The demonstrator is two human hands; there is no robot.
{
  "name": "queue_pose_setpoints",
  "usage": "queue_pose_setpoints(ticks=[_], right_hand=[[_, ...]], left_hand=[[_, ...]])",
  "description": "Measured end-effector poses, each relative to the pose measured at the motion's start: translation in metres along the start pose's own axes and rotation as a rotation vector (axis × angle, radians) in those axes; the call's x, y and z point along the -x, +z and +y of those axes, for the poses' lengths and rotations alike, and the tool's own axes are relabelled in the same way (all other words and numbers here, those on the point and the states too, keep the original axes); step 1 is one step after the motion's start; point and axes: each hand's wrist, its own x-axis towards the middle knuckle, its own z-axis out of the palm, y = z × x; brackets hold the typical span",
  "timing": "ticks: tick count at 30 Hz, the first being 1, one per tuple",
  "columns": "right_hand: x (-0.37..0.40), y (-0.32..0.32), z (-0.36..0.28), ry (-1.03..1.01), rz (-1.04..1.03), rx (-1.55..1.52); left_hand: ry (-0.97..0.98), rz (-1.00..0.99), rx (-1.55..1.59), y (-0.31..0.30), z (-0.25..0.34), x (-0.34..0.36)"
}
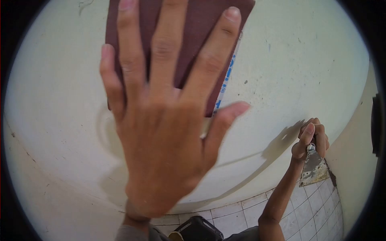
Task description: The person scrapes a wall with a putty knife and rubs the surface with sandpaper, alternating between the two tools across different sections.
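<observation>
A dark red-brown sheet [201, 24], its right edge showing a white strip with blue print, lies against the pale wall [281, 60]. My left hand [163, 104] is pressed flat over it with fingers spread, covering much of the sheet. Lower right, my right hand [313, 138] is closed round the handle of a scraper [314, 170]. The scraper's wide, stained metal blade points down, over the floor tiles as seen from here. Most of its handle is hidden in the fingers.
Small dark specks mark the wall right of the sheet. White floor tiles [297, 199] run along the wall's foot. A black object [199, 229] is at the bottom centre, and another dark object [376, 124] is at the far right edge. A second wall surface meets the first at right.
</observation>
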Motion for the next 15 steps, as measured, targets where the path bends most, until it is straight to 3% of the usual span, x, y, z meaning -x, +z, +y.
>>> queue_pose_setpoints(ticks=[3,5,6,9,12,15], right_hand=[[-0.009,0.005,-0.008,-0.014,0.01,-0.068],[-0.012,0.0,-0.02,-0.007,-0.068,-0.032],[-0.013,-0.001,-0.025,0.0,-0.093,0.002],[-0.017,-0.001,-0.025,-0.11,-0.11,0.066],[-0.018,0.006,-0.029,-0.097,-0.119,0.044],[-0.03,0.021,-0.052,-0.115,-0.19,-0.01]], left_hand=[[0.079,0.138,0.071,0.022,0.002,0.013],[-0.026,-0.164,0.472,-0.015,0.03,0.013],[0.061,-0.309,0.496,-0.021,0.03,0.011],[0.208,-0.236,0.391,-0.003,0.034,0.021],[0.158,-0.3,0.595,-0.017,0.046,0.02],[0.417,-0.319,0.629,0.005,0.066,0.033]])
